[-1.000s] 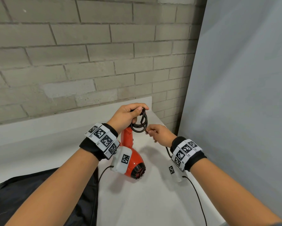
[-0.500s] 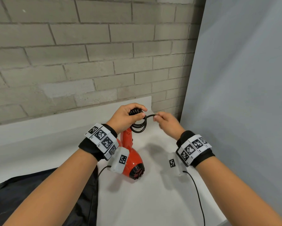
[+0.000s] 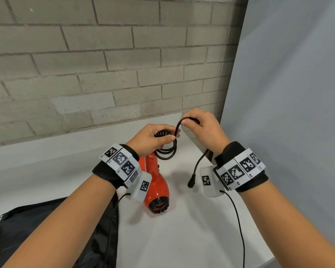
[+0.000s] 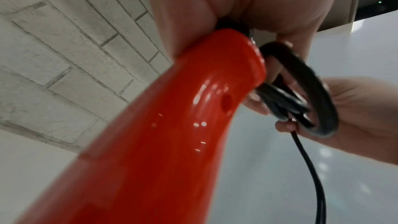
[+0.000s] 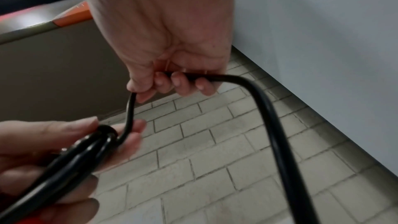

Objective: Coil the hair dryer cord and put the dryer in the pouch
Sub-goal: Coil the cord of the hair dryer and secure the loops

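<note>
Black cord (image 3: 165, 151) is mostly looped in my left hand (image 3: 153, 140), which grips dryer (image 3: 157, 182) handle and coils; right hand (image 3: 201, 128) pinches the tail. Pouch (image 3: 46, 229) still waits.

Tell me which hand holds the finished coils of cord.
The left hand: it grips the cord loops against the red dryer handle. The right hand only holds the loose tail.

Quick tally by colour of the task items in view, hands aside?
Red: 1, glossy red plastic hair dryer
Black: 2, black rubber cord and black fabric pouch
Total: 3
</note>
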